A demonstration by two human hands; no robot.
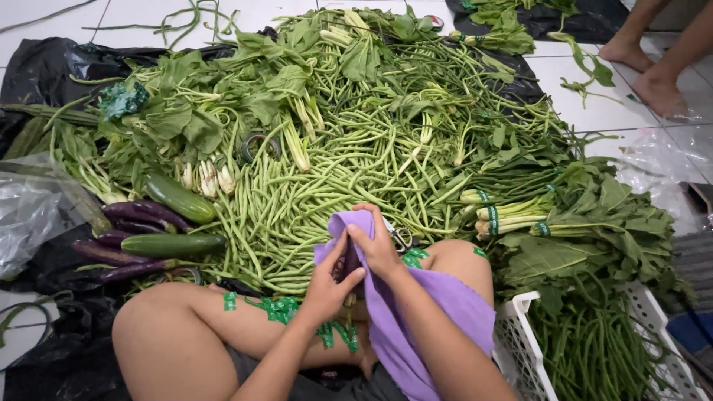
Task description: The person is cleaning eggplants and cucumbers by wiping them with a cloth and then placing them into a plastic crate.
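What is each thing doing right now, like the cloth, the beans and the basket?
Purple cloth: bunched, gripped by both hands.
Left hand: closed on the cloth.
Right hand: pinching the cloth's top.
Long beans: loose, heaped on black sheet.
White basket: open, holds beans.
Cucumbers: whole, lying flat.
Eggplants: whole, lying beside the cucumbers.

The purple cloth [416, 327] wraps a dark thing held between both hands; what it is cannot be told. The right hand [377, 245] covers most of the scissors [402, 238] behind it. The white crate [520, 338] runs off the bottom and right edges, its beans hiding the inside. Another person's bare feet [645, 70] are cut at the top edge. The long beans [327, 186] bury much of the black sheet [44, 70]. The clear bag [26, 215] at left is cropped, its contents unreadable.
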